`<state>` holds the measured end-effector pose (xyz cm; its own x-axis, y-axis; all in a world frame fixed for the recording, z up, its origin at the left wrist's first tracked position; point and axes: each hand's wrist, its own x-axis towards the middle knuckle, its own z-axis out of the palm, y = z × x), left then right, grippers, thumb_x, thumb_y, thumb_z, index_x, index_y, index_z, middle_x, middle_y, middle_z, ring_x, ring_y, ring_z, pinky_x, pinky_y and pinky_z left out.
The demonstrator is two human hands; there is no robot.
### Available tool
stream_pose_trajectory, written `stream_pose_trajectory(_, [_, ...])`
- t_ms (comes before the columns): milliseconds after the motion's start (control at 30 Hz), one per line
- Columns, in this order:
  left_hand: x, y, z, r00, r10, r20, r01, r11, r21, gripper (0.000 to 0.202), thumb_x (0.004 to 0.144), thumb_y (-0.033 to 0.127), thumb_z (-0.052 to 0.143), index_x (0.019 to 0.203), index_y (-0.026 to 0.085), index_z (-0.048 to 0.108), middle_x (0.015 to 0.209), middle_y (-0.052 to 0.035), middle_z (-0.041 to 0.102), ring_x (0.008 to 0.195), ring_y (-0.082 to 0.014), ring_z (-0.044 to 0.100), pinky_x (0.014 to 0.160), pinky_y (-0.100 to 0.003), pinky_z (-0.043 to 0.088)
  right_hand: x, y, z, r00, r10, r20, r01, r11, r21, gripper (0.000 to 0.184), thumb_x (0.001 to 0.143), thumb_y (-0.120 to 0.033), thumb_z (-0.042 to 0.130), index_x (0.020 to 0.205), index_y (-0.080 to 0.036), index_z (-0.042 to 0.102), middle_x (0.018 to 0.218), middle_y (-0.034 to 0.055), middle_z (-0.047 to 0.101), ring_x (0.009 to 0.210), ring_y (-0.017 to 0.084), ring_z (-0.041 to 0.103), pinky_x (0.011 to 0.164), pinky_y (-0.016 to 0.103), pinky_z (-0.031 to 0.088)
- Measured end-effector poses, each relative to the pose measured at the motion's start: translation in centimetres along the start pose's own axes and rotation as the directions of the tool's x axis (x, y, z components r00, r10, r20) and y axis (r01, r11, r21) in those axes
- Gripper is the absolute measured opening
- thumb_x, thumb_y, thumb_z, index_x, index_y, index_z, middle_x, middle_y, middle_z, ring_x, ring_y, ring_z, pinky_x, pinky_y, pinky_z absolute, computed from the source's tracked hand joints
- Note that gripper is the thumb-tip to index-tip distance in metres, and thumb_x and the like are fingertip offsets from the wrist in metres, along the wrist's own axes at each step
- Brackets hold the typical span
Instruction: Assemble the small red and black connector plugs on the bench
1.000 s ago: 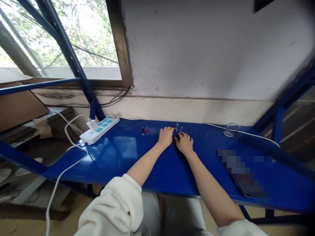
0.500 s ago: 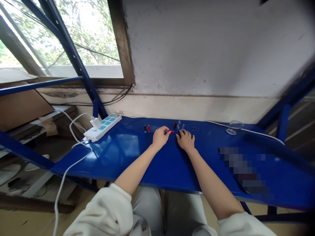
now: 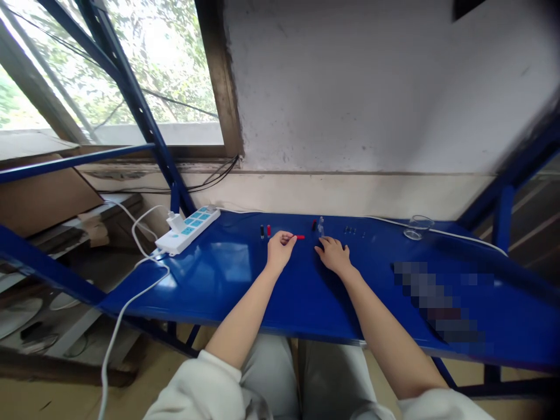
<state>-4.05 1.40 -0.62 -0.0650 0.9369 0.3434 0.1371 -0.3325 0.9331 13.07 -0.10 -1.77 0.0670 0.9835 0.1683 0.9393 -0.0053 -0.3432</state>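
My left hand (image 3: 280, 251) is closed in a pinch on a small red tube (image 3: 300, 237), which sticks out to the right of my fingertips. Over the table to the right, my right hand (image 3: 334, 255) has its fingers apart, with the fingertips close to some small clear plastic pieces (image 3: 321, 224); whether they touch is too small to tell. Just left of those pieces stands a small dark red and black piece (image 3: 314, 224). A black tube (image 3: 262, 231) and a red tube (image 3: 268, 230) stand upright beyond my left hand.
Several tiny parts (image 3: 350, 230) lie right of my right hand. A clear round dish (image 3: 412, 234) sits farther right, near a white cable. A white power strip (image 3: 189, 231) lies at the left of the blue table (image 3: 306, 303). A blurred-out dark object (image 3: 437, 303) lies at right.
My left hand, with the red tube, has drawn away from my right hand. My right hand's fingertips have come closer to the clear pieces, which now stand nearer each other. The view has shifted slightly.
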Motion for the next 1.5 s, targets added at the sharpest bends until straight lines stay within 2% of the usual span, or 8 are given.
stream_pose_trajectory(100, [-0.1,0.5,-0.1,0.999,-0.037,-0.004,0.036,0.997,-0.065,0.018,0.068,0.03,0.062,0.075,0.014,0.058,0.063,-0.0013,0.057,0.051,-0.0092,0.053,0.053,-0.024,0.045,-0.4,-0.6,-0.6,0.994,-0.098,-0.038,0.1,0.993,0.064,0.025,0.081,-0.03,0.043,0.1,-0.019,0.057,0.109,0.0119,0.056,0.103,0.028,0.047,0.085,0.052,0.033])
stream_pose_trajectory(167, [-0.2,0.9,-0.1,0.997,-0.079,0.006,0.079,0.991,-0.107,0.019,0.067,0.03,0.063,0.075,0.014,0.057,0.062,-0.0009,0.057,0.05,-0.0093,0.052,0.051,-0.023,0.045,-0.4,-1.0,-0.9,0.978,-0.158,-0.136,0.178,0.972,0.153,0.017,0.08,-0.027,0.043,0.088,-0.018,0.056,0.093,0.0107,0.058,0.089,0.024,0.052,0.076,0.042,0.039])
stream_pose_trajectory(267, [-0.3,1.4,-0.2,0.991,-0.133,0.021,0.135,0.98,-0.144,0.02,0.066,0.03,0.064,0.076,0.014,0.058,0.061,-0.001,0.058,0.051,-0.0095,0.053,0.048,-0.021,0.042,-0.3,-1.4,-1.3,0.933,-0.181,-0.311,0.283,0.903,0.323,0.014,0.082,-0.026,0.038,0.082,-0.018,0.05,0.079,0.0078,0.056,0.074,0.019,0.053,0.065,0.031,0.041])
stream_pose_trajectory(333, [-0.3,1.7,-0.3,0.987,-0.158,0.027,0.16,0.974,-0.16,0.02,0.066,0.029,0.064,0.076,0.014,0.058,0.062,-0.0016,0.059,0.052,-0.0095,0.053,0.047,-0.02,0.041,-0.3,-1.7,-1.5,0.919,-0.15,-0.364,0.308,0.85,0.428,0.015,0.083,-0.028,0.035,0.085,-0.019,0.047,0.077,0.0061,0.055,0.069,0.017,0.053,0.063,0.029,0.04])
stream_pose_trajectory(567, [-0.2,2.1,-0.2,0.97,-0.24,0.037,0.242,0.948,-0.204,0.016,0.065,0.024,0.064,0.075,0.013,0.058,0.068,-0.0042,0.063,0.052,-0.0086,0.053,0.048,-0.02,0.039,-0.8,-2.3,-2.0,0.946,-0.128,-0.298,0.283,0.775,0.566,0.02,0.084,-0.037,0.036,0.085,-0.02,0.046,0.069,0.0023,0.055,0.06,0.014,0.052,0.06,0.025,0.039])
stream_pose_trajectory(900, [-0.2,1.8,-0.4,0.965,-0.256,0.06,0.263,0.944,-0.2,0.012,0.066,0.02,0.062,0.075,0.013,0.058,0.07,-0.0048,0.064,0.05,-0.0079,0.053,0.049,-0.021,0.039,0.0,-1.4,-1.8,0.939,0.02,-0.342,0.236,0.688,0.686,0.022,0.081,-0.041,0.041,0.08,-0.019,0.045,0.064,0.0002,0.052,0.057,0.012,0.049,0.057,0.025,0.038])
stream_pose_trajectory(1267, [0.1,0.3,-0.4,0.935,-0.314,0.167,0.346,0.911,-0.225,0.02,0.064,0.026,0.066,0.078,0.013,0.06,0.076,-0.0077,0.066,0.053,-0.0079,0.052,0.042,-0.017,0.033,0.3,-0.9,-1.9,0.97,-0.013,-0.242,0.207,0.567,0.797,0.026,0.077,-0.045,0.048,0.076,-0.019,0.046,0.059,-0.0016,0.05,0.053,0.011,0.046,0.051,0.024,0.035])
stream_pose_trajectory(1500, [0.0,0.5,-0.3,0.931,-0.264,0.252,0.331,0.902,-0.279,0.027,0.064,0.031,0.067,0.082,0.013,0.059,0.077,-0.0084,0.067,0.052,-0.0074,0.052,0.043,-0.017,0.033,0.2,-1.0,-1.9,0.975,-0.053,-0.214,0.209,0.533,0.82,0.027,0.076,-0.046,0.049,0.077,-0.019,0.046,0.059,-0.0017,0.051,0.051,0.01,0.045,0.05,0.023,0.036])
